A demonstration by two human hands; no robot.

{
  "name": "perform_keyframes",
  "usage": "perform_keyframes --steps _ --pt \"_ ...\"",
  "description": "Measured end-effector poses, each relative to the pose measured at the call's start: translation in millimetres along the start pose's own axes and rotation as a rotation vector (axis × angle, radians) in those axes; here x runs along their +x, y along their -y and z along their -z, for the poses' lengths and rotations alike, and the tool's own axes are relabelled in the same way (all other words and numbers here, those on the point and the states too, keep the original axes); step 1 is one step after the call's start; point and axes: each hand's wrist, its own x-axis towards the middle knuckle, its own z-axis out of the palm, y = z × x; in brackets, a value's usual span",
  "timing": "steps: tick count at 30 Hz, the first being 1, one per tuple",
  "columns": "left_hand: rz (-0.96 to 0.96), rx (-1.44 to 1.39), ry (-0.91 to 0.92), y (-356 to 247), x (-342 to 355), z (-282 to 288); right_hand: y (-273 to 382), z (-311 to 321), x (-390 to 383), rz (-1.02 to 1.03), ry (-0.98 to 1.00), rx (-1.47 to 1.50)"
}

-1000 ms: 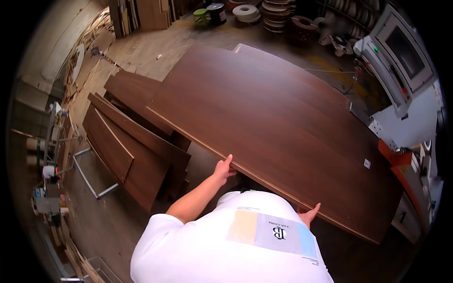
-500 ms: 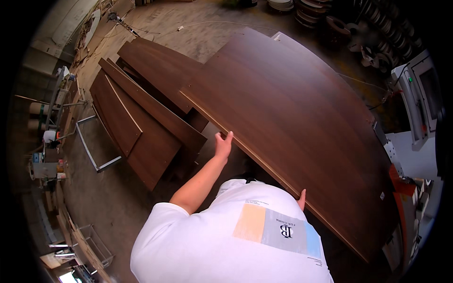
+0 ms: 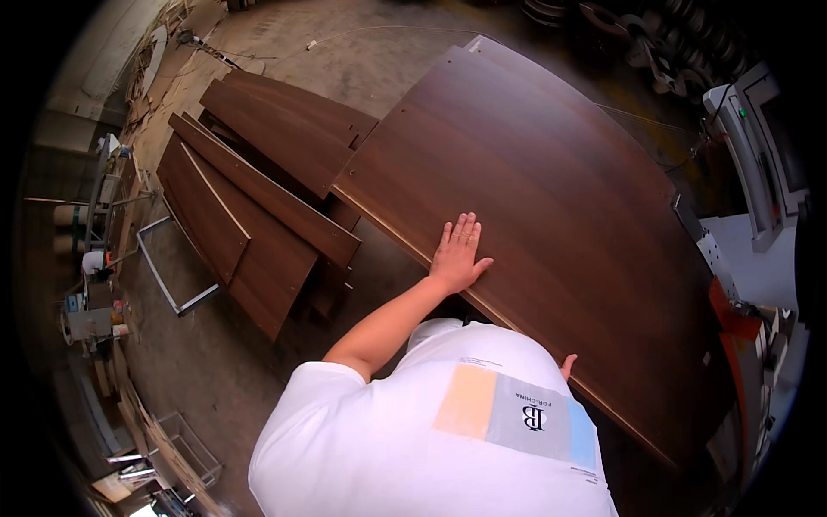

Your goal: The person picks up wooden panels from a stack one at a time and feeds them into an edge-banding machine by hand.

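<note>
A large dark-brown wood-grain panel (image 3: 551, 189) lies flat in front of me, its lighter raw edge (image 3: 508, 320) along my side. My left hand (image 3: 461, 254) rests palm down on its top near that edge, fingers stretched out and slightly apart. At the same edge, farther right, my right hand (image 3: 568, 366) shows only a thumb or finger against the panel. My shirt and the panel hide the rest of it, which appears to grip the edge. A corner of a paler board (image 3: 484, 41) peeks out from under the panel's far side.
Several brown boards (image 3: 245, 215) lie stacked unevenly on the left, close to the panel's left end. Beyond them a metal frame (image 3: 177, 308) stands near the floor. A white machine (image 3: 749, 250) with a screen adjoins the panel's right end. Rolls of edging (image 3: 637, 43) fill the far right.
My left hand has let go of the panel's edge and now lies flat on its top. The panel has shifted slightly toward me relative to the stacked boards; my right hand stays at its edge.
</note>
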Motion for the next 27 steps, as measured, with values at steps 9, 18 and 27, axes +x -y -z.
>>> perform_keyframes --steps 9,18,27 --pt "0.171 0.172 -0.074 32.2 33.3 -7.3 22.5 -4.3 -37.9 0.11 -0.237 0.136" --pt "0.473 0.109 -0.241 151.0 56.2 20.5 -16.2 28.1 9.0 0.177 0.11 0.107" --pt "0.469 -0.493 0.204 218.8 35.6 -7.9 -62.6 -55.1 -19.0 0.085 0.162 -0.284"
